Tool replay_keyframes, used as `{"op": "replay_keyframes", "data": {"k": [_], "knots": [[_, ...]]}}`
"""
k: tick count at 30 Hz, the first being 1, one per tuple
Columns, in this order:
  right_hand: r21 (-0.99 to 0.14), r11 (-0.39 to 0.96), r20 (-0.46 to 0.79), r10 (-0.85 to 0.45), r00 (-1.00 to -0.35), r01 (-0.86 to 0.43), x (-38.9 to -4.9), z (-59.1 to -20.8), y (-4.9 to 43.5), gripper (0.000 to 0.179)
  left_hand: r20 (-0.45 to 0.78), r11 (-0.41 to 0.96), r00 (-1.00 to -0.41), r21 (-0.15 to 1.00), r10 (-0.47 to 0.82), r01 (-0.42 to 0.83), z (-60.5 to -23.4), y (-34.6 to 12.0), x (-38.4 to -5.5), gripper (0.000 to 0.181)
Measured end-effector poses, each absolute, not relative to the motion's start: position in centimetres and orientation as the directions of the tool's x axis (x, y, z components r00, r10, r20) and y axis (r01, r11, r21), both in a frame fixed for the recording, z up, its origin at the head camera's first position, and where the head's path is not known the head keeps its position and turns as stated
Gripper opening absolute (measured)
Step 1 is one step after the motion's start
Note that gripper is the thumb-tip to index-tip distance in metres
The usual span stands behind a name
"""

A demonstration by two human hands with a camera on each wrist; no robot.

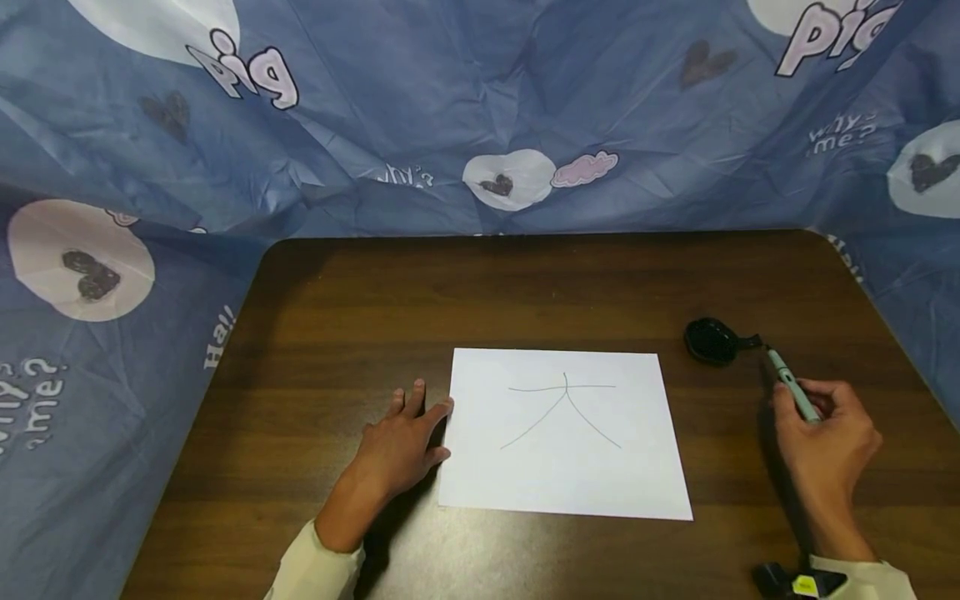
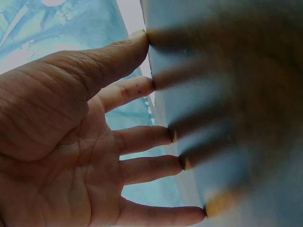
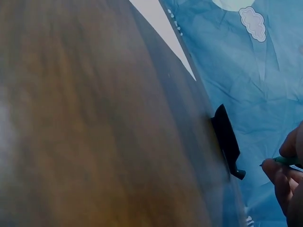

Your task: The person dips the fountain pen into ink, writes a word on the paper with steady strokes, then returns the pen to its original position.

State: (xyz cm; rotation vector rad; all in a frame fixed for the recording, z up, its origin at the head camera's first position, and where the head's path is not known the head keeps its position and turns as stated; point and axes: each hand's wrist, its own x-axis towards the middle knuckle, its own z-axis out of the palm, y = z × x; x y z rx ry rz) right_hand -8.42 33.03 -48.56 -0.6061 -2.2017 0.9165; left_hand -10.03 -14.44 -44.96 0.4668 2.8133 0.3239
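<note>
A white sheet of paper lies on the table, bearing thin pen strokes: a horizontal line, a short upright one and two slanting legs. At its left edge rests my left hand, fingers spread, thumb and index fingertips right at the paper's border. The left wrist view shows that hand with its fingertips down on the surface. To the right of the paper, my right hand pinches a light green pen, its tip pointing up and left. Close by the tip is the handle of a small black round pan-like dish.
The dark wooden table has rounded far corners. Blue printed cloth hangs behind it and along both sides. A black strap with a yellow mark sits at the right wrist.
</note>
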Motion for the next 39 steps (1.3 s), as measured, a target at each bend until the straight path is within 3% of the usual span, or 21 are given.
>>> {"op": "replay_keyframes", "data": {"k": [22,30,39], "knots": [[-0.693,0.673,0.233,0.548,-0.803,0.259,-11.1,-49.1,33.9,0.032,-0.233,0.931,-0.917,0.247,0.325,0.268,-44.5,-14.3,-9.8,0.061],[-0.589,0.721,0.179,0.558,-0.81,0.366,-10.9,-49.3,34.5,0.037,-0.243,0.932,-0.914,0.244,0.325,0.267,-44.6,-14.3,-10.0,0.062],[-0.58,0.72,0.153,0.556,-0.817,0.382,-10.9,-49.8,34.6,0.037,-0.247,0.936,-0.914,0.232,0.321,0.265,-44.7,-14.3,-10.1,0.061]]}}
